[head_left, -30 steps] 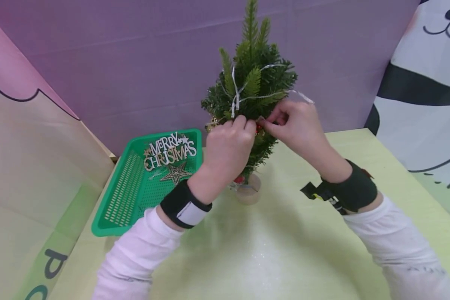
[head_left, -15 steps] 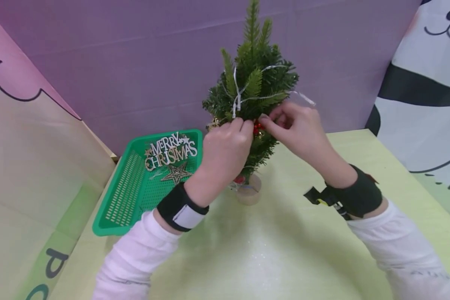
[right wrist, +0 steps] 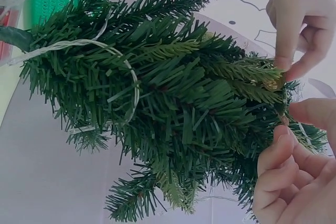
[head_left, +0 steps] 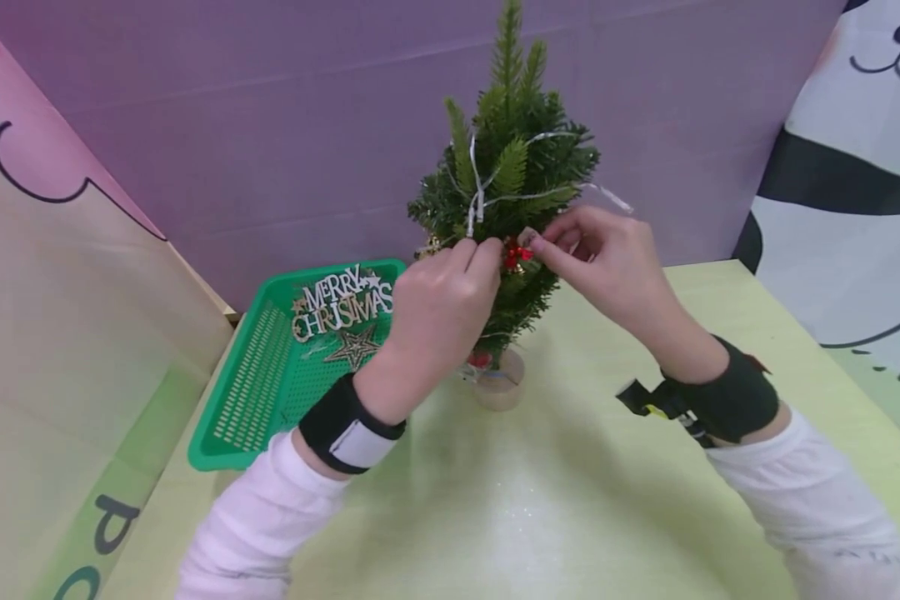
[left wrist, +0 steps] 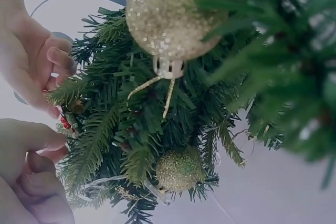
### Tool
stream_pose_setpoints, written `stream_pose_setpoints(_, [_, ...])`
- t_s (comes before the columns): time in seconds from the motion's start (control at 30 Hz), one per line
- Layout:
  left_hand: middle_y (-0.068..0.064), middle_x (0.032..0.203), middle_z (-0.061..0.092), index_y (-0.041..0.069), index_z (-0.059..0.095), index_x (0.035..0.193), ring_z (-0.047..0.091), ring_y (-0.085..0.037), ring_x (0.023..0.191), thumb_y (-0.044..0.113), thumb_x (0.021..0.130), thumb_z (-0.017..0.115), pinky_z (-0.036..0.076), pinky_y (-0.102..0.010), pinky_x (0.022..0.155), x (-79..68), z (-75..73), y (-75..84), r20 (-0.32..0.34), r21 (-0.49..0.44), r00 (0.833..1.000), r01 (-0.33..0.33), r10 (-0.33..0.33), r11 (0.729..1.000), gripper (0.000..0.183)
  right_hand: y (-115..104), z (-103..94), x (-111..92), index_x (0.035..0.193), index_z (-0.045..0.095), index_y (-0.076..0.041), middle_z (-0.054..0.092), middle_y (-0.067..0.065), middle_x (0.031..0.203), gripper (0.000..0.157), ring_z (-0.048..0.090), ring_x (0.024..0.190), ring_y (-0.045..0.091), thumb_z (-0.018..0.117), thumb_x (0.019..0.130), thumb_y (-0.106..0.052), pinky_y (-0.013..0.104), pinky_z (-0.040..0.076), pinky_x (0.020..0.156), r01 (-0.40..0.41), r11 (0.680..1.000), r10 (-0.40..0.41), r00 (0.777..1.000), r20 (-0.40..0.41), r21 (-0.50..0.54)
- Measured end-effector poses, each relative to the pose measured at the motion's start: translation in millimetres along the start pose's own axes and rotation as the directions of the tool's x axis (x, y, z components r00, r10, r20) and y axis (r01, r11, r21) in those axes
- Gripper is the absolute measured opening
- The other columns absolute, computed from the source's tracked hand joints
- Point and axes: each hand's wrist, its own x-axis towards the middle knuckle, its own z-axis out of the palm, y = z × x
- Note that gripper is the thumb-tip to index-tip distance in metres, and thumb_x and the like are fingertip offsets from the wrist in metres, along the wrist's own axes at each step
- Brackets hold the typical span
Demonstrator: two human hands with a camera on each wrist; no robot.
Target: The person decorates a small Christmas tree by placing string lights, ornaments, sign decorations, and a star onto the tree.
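Observation:
A small artificial Christmas tree [head_left: 510, 179] stands upright on a round pale base [head_left: 501, 387]. At mid-height on its front is an ornament with red berries [head_left: 517, 254] and a bit of gold. My left hand [head_left: 446, 296] has curled fingers pinching at the ornament's left side, though its fingertips are partly hidden in the head view. My right hand [head_left: 607, 262] pinches a small brownish part of the ornament between thumb and forefinger. In the left wrist view, the red berries [left wrist: 65, 123] show between the two hands. Gold glitter balls [left wrist: 170, 17] hang on the branches.
A green plastic basket [head_left: 221, 458] on the table's left holds a "Merry Christmas" sign [head_left: 341, 304] and a glittery star [head_left: 354, 346]. Clear light wires [head_left: 528, 196] wind round the tree. A purple backdrop [head_left: 270, 142] hangs behind the pale yellow table [head_left: 525, 517].
My left hand has shifted slightly left and my right hand slightly right, uncovering more of the red berries. Both keep pinching at the ornament.

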Motion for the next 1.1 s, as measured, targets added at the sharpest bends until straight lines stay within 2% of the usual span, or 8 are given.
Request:
stream_pose_setpoints(0.43, [-0.008,0.071,0.065,0.001,0.067,0.088,0.057,-0.018,0.052,0.008,0.09,0.054,0.043,-0.026,0.041,-18.5,-23.6,-29.4,-0.046,-0.152,0.994,0.089,-0.097,0.984,0.015,18.1,-11.2,-18.6,0.094,0.069,-0.007,0.066,0.001,0.075,0.013,0.054,0.058,0.004,0.064,0.09,-0.018,0.015,0.04,0.051,-0.008,0.999,0.009,0.999,-0.039,0.033])
stream_pose_setpoints(0.57, [-0.012,0.074,0.065,-0.002,0.066,0.092,0.058,-0.02,0.056,0.007,0.089,0.055,0.044,-0.026,0.043,-32.4,-24.1,-54.3,0.035,-0.2,0.976,0.219,-0.217,0.955,0.015,32.9,-8.1,-24.2,0.095,0.068,-0.006,0.066,0.004,0.08,0.015,0.054,0.065,-0.001,0.06,0.092,-0.019,0.011,0.044,0.058,-0.053,0.998,0.053,0.998,-0.016,0.015])
stream_pose_setpoints(0.63, [-0.012,0.075,0.065,-0.002,0.066,0.096,0.059,-0.02,0.058,0.009,0.09,0.055,0.045,-0.029,0.045,-42.2,-20.9,-67.5,0.135,-0.2,0.944,0.322,-0.3,0.925,0.016,41.2,-5.1,-27.8,0.096,0.068,-0.006,0.066,0.005,0.083,0.017,0.054,0.069,-0.001,0.058,0.093,-0.019,0.01,0.044,0.06,-0.078,0.997,0.078,0.997,0.01,-0.002])
stream_pose_setpoints(0.7, [-0.011,0.076,0.064,-0.002,0.065,0.098,0.057,-0.02,0.058,0.011,0.091,0.055,0.044,-0.031,0.046,-53.1,-14.9,-80.4,0.27,-0.182,0.889,0.424,-0.369,0.887,0.018,50.1,-1.1,-32.0,0.097,0.068,-0.006,0.066,0.006,0.087,0.019,0.054,0.072,0.002,0.056,0.093,-0.02,0.01,0.044,0.06,-0.102,0.995,0.103,0.994,0.043,-0.021])
stream_pose_setpoints(0.77, [-0.011,0.076,0.064,0.0,0.066,0.1,0.056,-0.02,0.056,0.013,0.092,0.054,0.042,-0.031,0.047,-64.8,-6.6,-92.9,0.413,-0.144,0.814,0.502,-0.409,0.853,0.019,59.3,4.2,-36.2,0.099,0.068,-0.007,0.066,0.007,0.092,0.02,0.054,0.075,0.007,0.055,0.094,-0.021,0.014,0.045,0.061,-0.125,0.991,0.128,0.988,0.081,-0.043])
stream_pose_setpoints(0.93, [-0.011,0.082,0.066,0.002,0.066,0.104,0.057,-0.02,0.058,0.017,0.093,0.056,0.044,-0.032,0.05,-95.1,21.5,-120.6,0.73,-0.035,0.555,0.614,-0.399,0.788,0.021,85.5,22.0,-43.9,0.101,0.067,-0.006,0.066,0.011,0.1,0.021,0.059,0.083,0.021,0.054,0.094,-0.02,0.031,0.045,0.068,-0.189,0.98,0.199,0.964,0.175,-0.068])
stream_pose_setpoints(1.0, [-0.013,0.086,0.067,0.001,0.066,0.104,0.059,-0.021,0.064,0.017,0.092,0.058,0.048,-0.034,0.056,-107.0,32.9,-127.8,0.82,-0.001,0.442,0.638,-0.364,0.77,0.021,96.5,30.2,-46.3,0.101,0.067,-0.005,0.067,0.013,0.101,0.02,0.061,0.085,0.025,0.054,0.093,-0.019,0.034,0.045,0.069,-0.219,0.973,0.23,0.948,0.219,-0.072])
stream_pose_setpoints(1.1, [-0.014,0.091,0.068,0.0,0.067,0.103,0.063,-0.022,0.072,0.018,0.089,0.063,0.052,-0.037,0.068,-123.4,49.9,-134.3,0.909,0.042,0.293,0.641,-0.295,0.766,0.023,112.7,43.2,-49.4,0.103,0.066,-0.005,0.068,0.013,0.101,0.02,0.063,0.086,0.026,0.055,0.093,-0.018,0.033,0.048,0.067,-0.282,0.957,0.291,0.911,0.293,-0.076])
